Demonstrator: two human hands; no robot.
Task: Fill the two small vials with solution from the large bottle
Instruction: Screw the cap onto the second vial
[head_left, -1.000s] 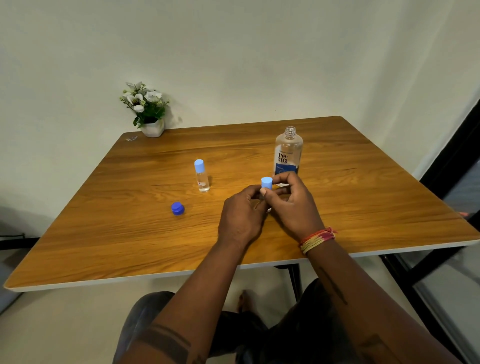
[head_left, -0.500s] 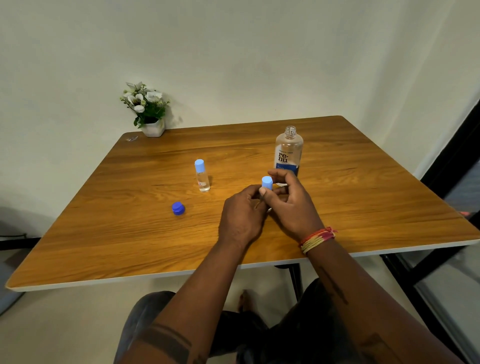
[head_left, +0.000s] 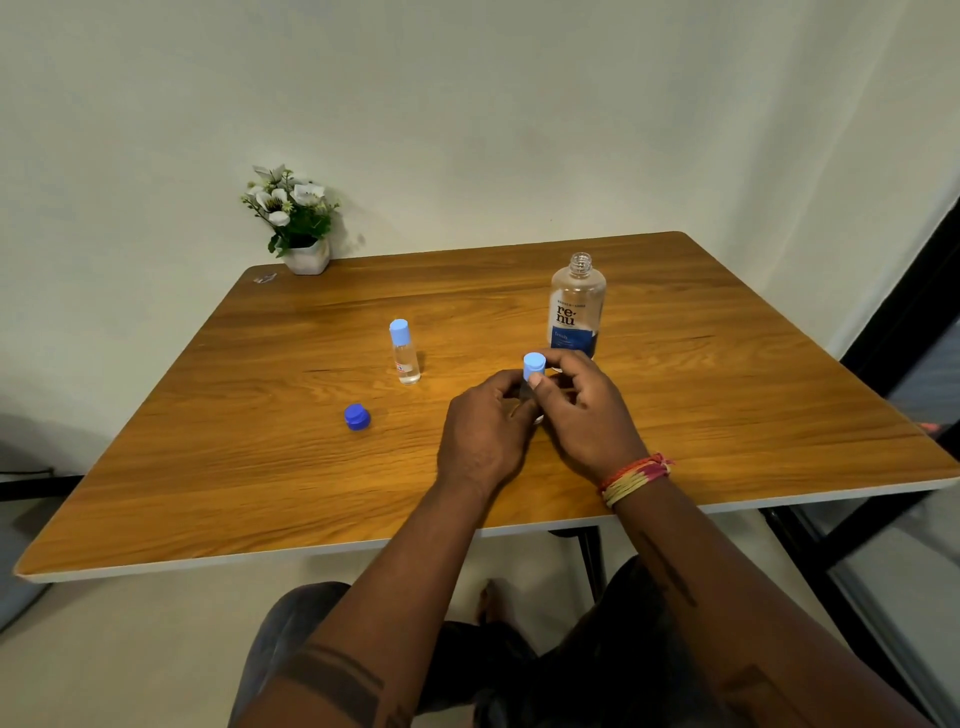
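Note:
Both hands meet at the table's middle around a small vial whose light-blue cap (head_left: 534, 364) sticks up between the fingers. My left hand (head_left: 483, 431) wraps the vial's body, which is mostly hidden. My right hand (head_left: 587, 415) pinches the cap with thumb and fingers. The large clear bottle (head_left: 576, 306) with a blue "renu" label stands uncapped just behind my right hand. A second small vial (head_left: 404, 353), capped in light blue, stands upright to the left. The bottle's dark-blue cap (head_left: 357, 417) lies loose on the wooden table (head_left: 208, 467).
A small white pot of white flowers (head_left: 298, 228) stands at the table's back-left corner against the wall, with a tiny clear scrap (head_left: 265, 278) beside it. A dark frame (head_left: 893, 332) runs along the right side.
Hardly anything has moved. Both hands stay on the vial, with the right fingers shifting slightly on its cap.

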